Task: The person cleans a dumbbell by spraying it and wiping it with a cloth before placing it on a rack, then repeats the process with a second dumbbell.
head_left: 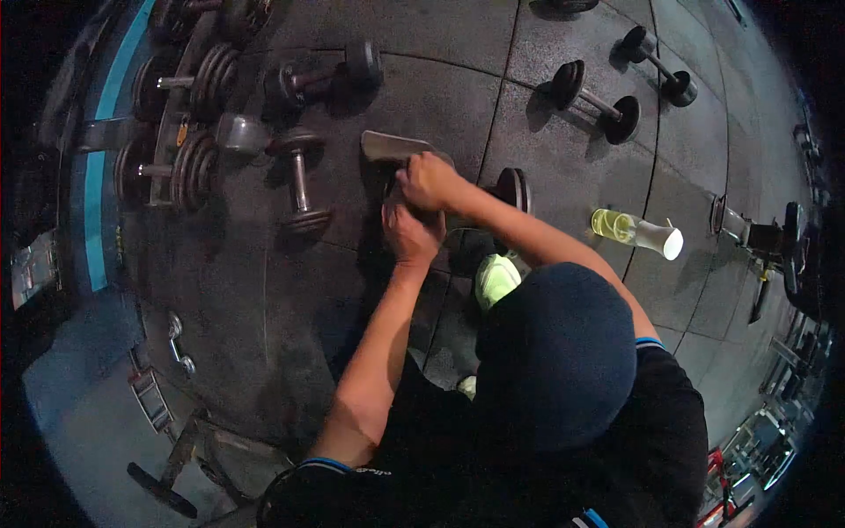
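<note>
My right hand (431, 182) is closed, its fingers curled over something dark, just below a flat grey-brown piece (396, 146) with a pale edge. Right beneath it, my left hand (413, 232) is bent round the same dark spot, with fingers partly hidden. I cannot tell what the hands grip. Black weight plates (514, 190) show to the right of my right wrist, partly behind the forearm. A dumbbell with a shiny handle (300, 182) lies on the floor left of the hands.
More dumbbells lie around, including a black one (310, 81) and one at upper right (598, 104). A yellow-green bottle with a white top (635, 232) lies on the tiled rubber floor. Loaded plates (195, 172) line the left. A light shoe (497, 280) is below the hands.
</note>
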Tool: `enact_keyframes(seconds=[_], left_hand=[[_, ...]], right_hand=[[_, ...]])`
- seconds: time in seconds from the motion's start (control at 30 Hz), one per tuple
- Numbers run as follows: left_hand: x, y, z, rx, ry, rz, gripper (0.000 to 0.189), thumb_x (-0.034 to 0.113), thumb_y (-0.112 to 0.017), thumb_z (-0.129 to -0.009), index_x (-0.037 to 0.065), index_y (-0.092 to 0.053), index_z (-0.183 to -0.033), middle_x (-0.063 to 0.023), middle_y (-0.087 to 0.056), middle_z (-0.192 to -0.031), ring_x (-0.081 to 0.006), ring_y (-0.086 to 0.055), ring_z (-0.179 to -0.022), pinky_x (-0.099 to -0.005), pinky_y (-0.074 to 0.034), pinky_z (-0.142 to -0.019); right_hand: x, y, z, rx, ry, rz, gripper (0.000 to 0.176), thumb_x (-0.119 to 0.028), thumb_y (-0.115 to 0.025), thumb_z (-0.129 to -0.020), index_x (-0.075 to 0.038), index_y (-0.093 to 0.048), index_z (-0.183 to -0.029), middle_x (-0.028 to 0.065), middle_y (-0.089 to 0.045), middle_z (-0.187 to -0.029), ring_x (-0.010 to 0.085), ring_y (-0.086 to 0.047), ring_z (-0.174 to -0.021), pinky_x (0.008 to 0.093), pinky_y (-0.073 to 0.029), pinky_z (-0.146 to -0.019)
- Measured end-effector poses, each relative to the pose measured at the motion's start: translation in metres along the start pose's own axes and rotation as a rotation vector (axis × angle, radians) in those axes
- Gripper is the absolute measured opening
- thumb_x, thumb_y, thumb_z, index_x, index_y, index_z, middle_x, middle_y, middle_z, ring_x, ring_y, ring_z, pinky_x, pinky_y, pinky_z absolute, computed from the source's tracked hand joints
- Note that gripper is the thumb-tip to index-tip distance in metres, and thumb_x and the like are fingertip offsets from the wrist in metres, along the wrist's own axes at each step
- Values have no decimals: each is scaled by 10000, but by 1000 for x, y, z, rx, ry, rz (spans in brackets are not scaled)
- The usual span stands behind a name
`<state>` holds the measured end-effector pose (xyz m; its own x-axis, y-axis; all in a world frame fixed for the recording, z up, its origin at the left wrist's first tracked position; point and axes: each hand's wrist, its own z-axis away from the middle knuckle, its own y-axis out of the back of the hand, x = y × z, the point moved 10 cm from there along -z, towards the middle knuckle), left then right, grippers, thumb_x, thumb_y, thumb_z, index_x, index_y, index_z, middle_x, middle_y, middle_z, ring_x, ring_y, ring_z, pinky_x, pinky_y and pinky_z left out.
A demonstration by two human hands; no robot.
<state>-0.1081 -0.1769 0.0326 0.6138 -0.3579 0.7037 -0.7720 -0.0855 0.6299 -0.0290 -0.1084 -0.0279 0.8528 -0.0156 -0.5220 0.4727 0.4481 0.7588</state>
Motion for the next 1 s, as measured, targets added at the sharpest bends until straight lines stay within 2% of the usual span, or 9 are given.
enact_keyframes(seconds=[0.03,0.13,0.3,0.47,0.57,0.67,0.73,0.8,1.0], left_hand=[[-7,-7,9,0,-40,-109,806,501,-723,-846,-51,-504,-1392,-258,-602,-1319,-424,-568,-1238,-526,-439,-1052],[-2,3,17,42,-133,-101,801,508,-733,-835,-47,-527,-1375,-246,-607,-1318,-430,-579,-1217,-532,-454,-1035],[-6,5,16,74,-100,-108,703,370,-775,-829,-49,-558,-1351,-239,-626,-1290,-432,-610,-1169,-532,-459,-1030],[-10,-26,-44,-115,46,34,527,155,-676,-891,-83,-550,-1344,-265,-633,-1282,-452,-616,-1164,-491,-473,-1022],[-10,-50,-90,-213,226,449,472,88,-601,-924,-102,-530,-1350,-288,-580,-1360,-461,-563,-1255,-481,-463,-1046],[8,-51,-76,-178,-144,-36,570,145,-576,-976,-40,-428,-1494,-277,-477,-1494,-449,-437,-1399,-448,-386,-1147],[27,-33,-57,-198,-199,6,575,157,-535,-997,-23,-387,-1523,-274,-411,-1546,-453,-381,-1441,-505,-356,-1168],[27,-26,-25,-169,-277,-84,569,108,-544,-978,-1,-395,-1516,-264,-410,-1546,-433,-397,-1437,-544,-389,-1128],[-40,-85,50,-406,57,-22,571,239,-410,-1086,5,-251,-1582,-308,-260,-1615,-467,-290,-1484,-544,-250,-1223]], right_hand=[[-12,5,19,115,61,27,465,-215,-518,-989,139,-565,-1288,369,-596,-1293,503,-558,-1269,495,-459,-1083],[-28,18,51,340,156,83,481,-209,-509,-996,148,-520,-1319,379,-549,-1359,523,-504,-1318,492,-424,-1125],[-27,27,50,426,204,81,452,-208,-533,-992,114,-523,-1309,362,-583,-1313,508,-554,-1256,505,-470,-1059],[-8,82,31,572,217,-188,276,-183,-554,-993,39,-569,-1156,300,-674,-980,497,-651,-926,549,-526,-785],[12,120,18,661,201,-206,230,-195,-556,-993,21,-581,-1070,329,-667,-957,519,-646,-919,580,-513,-756],[26,120,18,570,172,-212,271,-208,-536,-1008,40,-584,-1108,326,-671,-1006,520,-642,-957,572,-518,-796],[22,99,36,628,200,-179,509,-260,-511,-1028,107,-489,-1380,337,-549,-1386,467,-516,-1325,479,-431,-1100],[1,87,62,665,281,-83,554,-239,-502,-1046,89,-397,-1479,329,-400,-1534,439,-410,-1434,461,-369,-1168],[-26,50,77,558,139,196,828,-433,-577,-986,81,-266,-1557,276,-197,-1656,468,-197,-1530,550,-205,-1229]])
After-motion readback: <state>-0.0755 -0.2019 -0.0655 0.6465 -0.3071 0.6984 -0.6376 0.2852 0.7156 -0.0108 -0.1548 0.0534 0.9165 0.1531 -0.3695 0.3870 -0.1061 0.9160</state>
